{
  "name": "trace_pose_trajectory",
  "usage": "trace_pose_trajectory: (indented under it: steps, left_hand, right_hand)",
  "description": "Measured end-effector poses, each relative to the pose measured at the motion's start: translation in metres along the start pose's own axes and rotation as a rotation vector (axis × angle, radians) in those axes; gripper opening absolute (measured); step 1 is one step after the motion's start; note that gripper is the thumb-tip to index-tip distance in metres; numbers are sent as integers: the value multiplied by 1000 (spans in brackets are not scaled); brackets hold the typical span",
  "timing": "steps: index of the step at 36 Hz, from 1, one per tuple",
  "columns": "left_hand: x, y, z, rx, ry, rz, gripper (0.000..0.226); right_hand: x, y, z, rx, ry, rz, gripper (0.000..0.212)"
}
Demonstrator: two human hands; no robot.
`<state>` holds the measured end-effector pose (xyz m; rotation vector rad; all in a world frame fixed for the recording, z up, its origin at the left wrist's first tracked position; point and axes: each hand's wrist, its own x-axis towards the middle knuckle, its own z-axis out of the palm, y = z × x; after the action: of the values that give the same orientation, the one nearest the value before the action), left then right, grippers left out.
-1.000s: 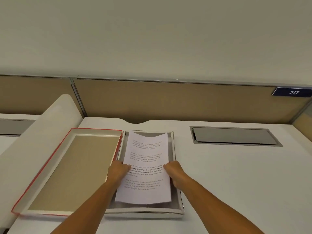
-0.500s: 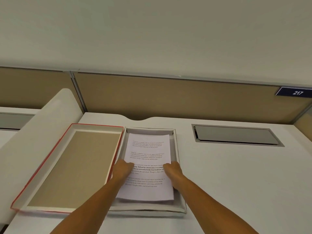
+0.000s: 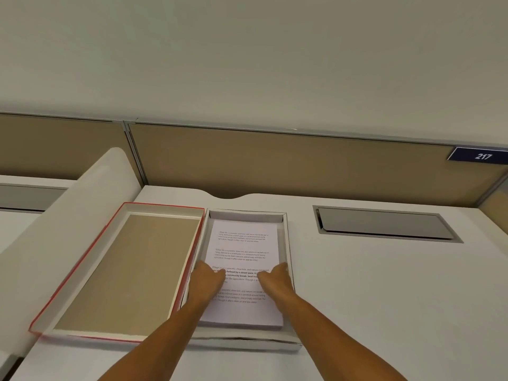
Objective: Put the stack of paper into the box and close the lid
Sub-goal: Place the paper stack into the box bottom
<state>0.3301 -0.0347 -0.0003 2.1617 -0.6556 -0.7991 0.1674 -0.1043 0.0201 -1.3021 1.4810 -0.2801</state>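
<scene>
The stack of printed white paper (image 3: 243, 243) lies flat inside the shallow white box (image 3: 289, 243) on the desk. My left hand (image 3: 207, 279) grips the stack's left edge and my right hand (image 3: 275, 279) grips its right edge, thumbs on the top sheet; the other fingers are hidden. The box's lid (image 3: 132, 270), red-edged with a brown inside, lies upside down directly left of the box, touching it.
A white curved divider (image 3: 68, 215) rises at the left beside the lid. A grey cable flap (image 3: 384, 224) is set into the desk to the right. A tan partition (image 3: 275, 160) with a "217" label (image 3: 482, 156) runs behind.
The stack was tilted, its near end raised over the box; it has come down and now lies flat inside. Both hands have moved down with it.
</scene>
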Motion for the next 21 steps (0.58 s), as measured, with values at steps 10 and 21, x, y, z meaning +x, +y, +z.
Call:
trace_pose_trajectory:
  steps: [10,21]
  left_hand:
    - [5,-3,-6,-38,-32,-49,51]
    - [-6,-3,-15,187,-161,89,53]
  right_hand:
    - [10,-2,-3,-18,2,14,70]
    - [-3,-7,5,-50,4,31,100]
